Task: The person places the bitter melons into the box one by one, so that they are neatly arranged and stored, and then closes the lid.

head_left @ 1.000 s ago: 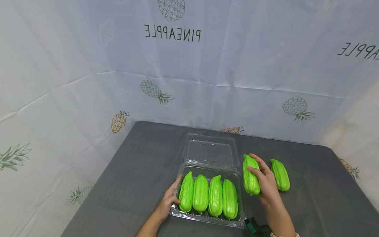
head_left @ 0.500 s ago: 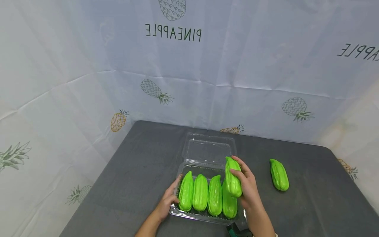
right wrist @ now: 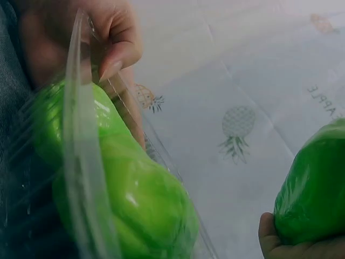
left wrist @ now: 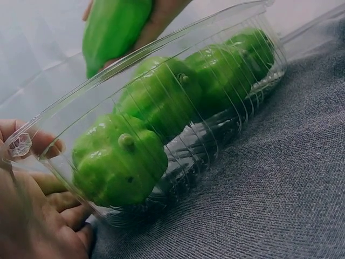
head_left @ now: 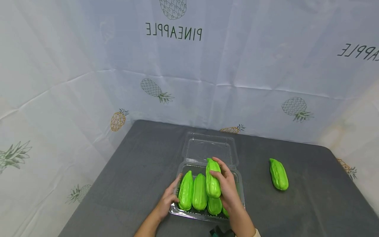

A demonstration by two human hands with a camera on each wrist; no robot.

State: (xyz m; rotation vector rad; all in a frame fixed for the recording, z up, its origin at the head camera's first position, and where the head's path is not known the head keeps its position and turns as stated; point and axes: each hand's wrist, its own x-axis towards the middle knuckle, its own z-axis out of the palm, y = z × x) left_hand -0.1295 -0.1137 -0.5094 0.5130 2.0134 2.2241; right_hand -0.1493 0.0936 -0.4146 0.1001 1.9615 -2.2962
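My right hand (head_left: 228,184) grips a bright green, ribbed bitter melon (head_left: 213,181), its pointed tip facing away, above a clear plastic clamshell container (head_left: 195,215). In the right wrist view, this held melon (right wrist: 315,189) shows at the right edge. Several similar melons lie side by side in the container; the two leftmost, including one melon (head_left: 186,192), show fully, while those on the right are partly hidden by the right hand and its melon. My left hand (head_left: 165,202) holds the container's left side, thumb over the rim and fingers outside, as the left wrist view shows.
Behind the container its clear lid (head_left: 211,149) lies folded back on the dark grey table (head_left: 142,164). Another bitter melon (head_left: 279,174) rests on the table to the right. A white pineapple-print cloth (head_left: 251,65) hangs behind and at both sides.
My right hand has carried its melon leftward from beside the container to over the melons inside. The left hand has stayed on the container's left side.
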